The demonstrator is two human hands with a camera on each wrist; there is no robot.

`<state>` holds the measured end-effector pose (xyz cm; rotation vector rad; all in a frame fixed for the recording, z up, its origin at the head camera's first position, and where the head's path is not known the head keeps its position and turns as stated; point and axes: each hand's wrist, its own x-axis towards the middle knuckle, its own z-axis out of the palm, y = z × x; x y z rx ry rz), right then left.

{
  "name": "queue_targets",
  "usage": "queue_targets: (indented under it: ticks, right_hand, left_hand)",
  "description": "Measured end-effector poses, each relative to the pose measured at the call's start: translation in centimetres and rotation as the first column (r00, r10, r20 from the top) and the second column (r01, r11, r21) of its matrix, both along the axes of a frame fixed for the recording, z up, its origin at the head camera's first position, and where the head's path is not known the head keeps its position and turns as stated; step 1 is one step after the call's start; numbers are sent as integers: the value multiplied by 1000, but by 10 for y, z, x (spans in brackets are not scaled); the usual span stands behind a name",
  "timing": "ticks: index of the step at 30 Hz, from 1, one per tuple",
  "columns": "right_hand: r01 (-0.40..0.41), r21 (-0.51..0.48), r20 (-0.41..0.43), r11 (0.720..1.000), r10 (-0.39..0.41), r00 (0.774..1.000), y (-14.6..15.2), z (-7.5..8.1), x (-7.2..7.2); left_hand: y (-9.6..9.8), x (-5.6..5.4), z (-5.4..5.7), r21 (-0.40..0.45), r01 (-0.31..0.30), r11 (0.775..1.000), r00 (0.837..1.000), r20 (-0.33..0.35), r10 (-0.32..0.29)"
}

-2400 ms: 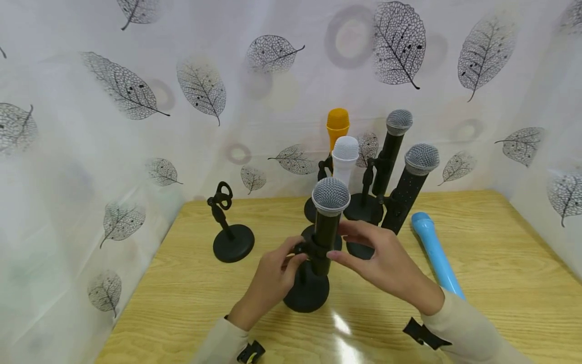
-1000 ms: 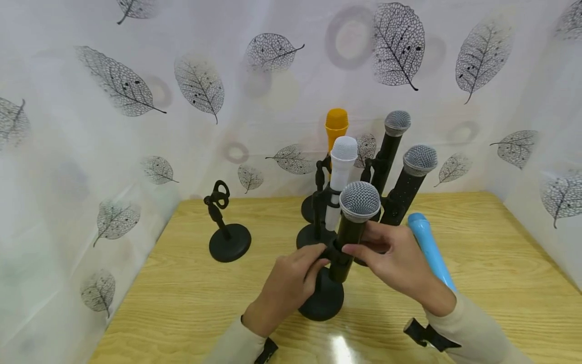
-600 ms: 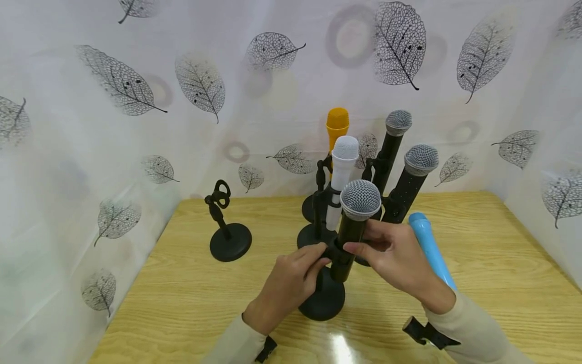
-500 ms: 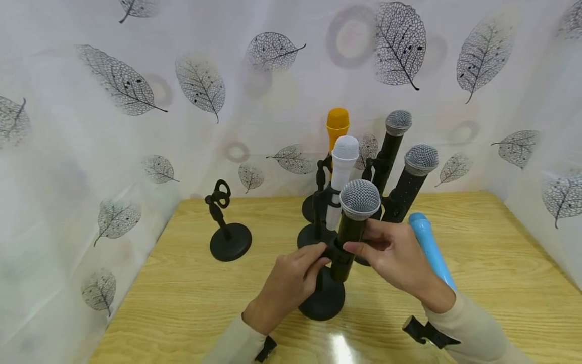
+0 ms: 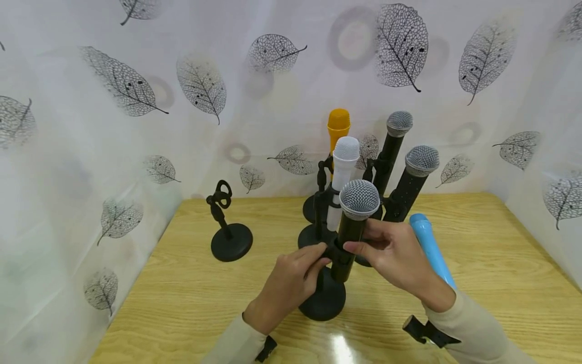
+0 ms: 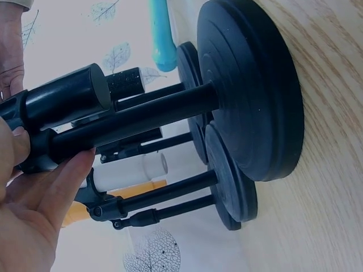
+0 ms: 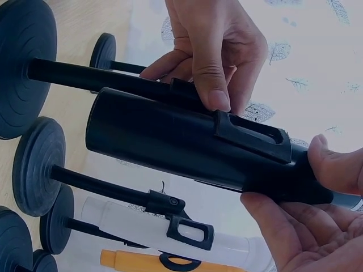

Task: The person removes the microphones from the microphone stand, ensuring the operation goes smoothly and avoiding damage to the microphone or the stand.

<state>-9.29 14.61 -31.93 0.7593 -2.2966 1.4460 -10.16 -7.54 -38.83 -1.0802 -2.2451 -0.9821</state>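
Observation:
A black microphone [image 5: 351,230] with a silver mesh head sits tilted in the clip [image 7: 255,136] of a black desk stand, whose round base [image 5: 322,298] stands on the table. My right hand [image 5: 400,258] grips the microphone's handle between thumb and fingers, just above the clip in the right wrist view. With thumb and fingertips, my left hand [image 5: 286,283] pinches the stand's joint beside the clip. The left wrist view shows the pole [image 6: 142,119] running from that hand down to the base.
Behind stand a white microphone [image 5: 343,172], an orange microphone [image 5: 338,121] and two black microphones [image 5: 391,151] [image 5: 411,184], all in stands. A blue microphone [image 5: 432,250] lies on the table [image 5: 182,303] at the right. At the left is a bare stand [image 5: 231,242].
Since the oldest frame, the microphone and its stand have shifted right, with the microphone leaning more. Both hands moved right with it, and the right hand closed on the handle. Lately almost nothing moves.

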Motion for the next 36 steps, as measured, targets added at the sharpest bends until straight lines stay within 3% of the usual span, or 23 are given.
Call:
queue_targets:
  ticks: [8, 15, 28, 36]
  right_hand:
    - [-2, 9, -5, 1000, 3, 1000, 0, -1, -1]
    - [-1, 16, 7, 1000, 0, 1000, 1, 0, -1]
    - [12, 36, 14, 999, -12, 1000, 2, 2, -1]
    - [9, 22, 4, 1000, -9, 1000, 1, 1, 0]
  left_hand:
    - [0, 0, -2, -6, 4, 1000, 1000, -15, -4]
    - [0, 0, -1, -6, 7, 1000, 1000, 15, -7]
    - [1, 0, 0, -23, 11, 1000, 1000, -29, -12]
    - [2, 3, 1, -10, -8, 1000, 1000, 0, 8]
